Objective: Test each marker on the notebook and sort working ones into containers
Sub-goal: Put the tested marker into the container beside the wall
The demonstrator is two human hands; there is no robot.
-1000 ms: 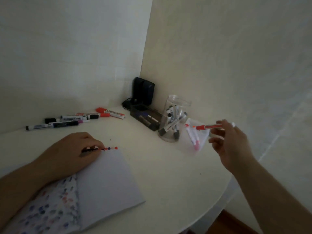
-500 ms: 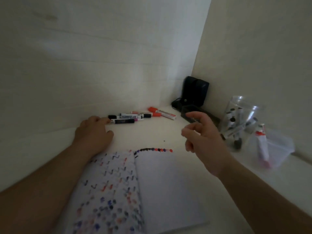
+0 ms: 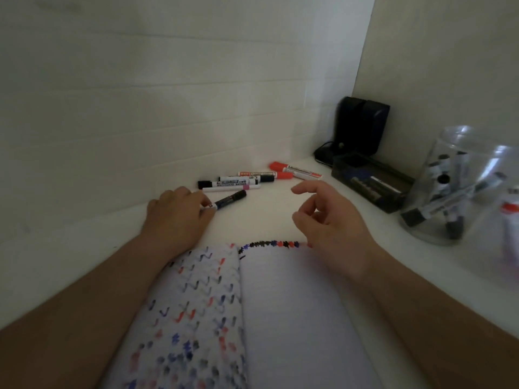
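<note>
An open white-paged notebook [image 3: 280,318] lies on the white tabletop [image 3: 266,220] nearest the viewer. Its left page is covered with small red, blue and black marker ticks, and a row of black, blue and red dots runs along the far edge of its otherwise blank right page.

The left hand [image 3: 179,217] rests on the tabletop just beyond the notebook's far left corner. Its fingers [image 3: 206,204] are curled round the near end of a dark-barrelled marker with a black cap [image 3: 229,199], which lies low on the tabletop and points far and to the right. The right hand [image 3: 328,223] hovers above the far right corner of the notebook; its fingers [image 3: 304,188] are loosely curled with thumb and forefinger apart, and they hold nothing.

Just beyond the held marker lies a loose group of white-barrelled markers [image 3: 238,182] with black and pink ends, and farther right two white markers with red caps [image 3: 292,171], all flat on the tabletop close to the white wall.

At the right, a clear plastic jar [image 3: 449,186] stands upright with several black-capped markers leaning inside it. Beside it, at the frame's right edge, a second clear container [image 3: 505,209] holds a red-capped marker; its outline is blurred. In the far corner stand two black box-shaped objects [image 3: 362,127], and in front of them a dark rectangular tray [image 3: 370,182] sits on the tabletop.
</note>
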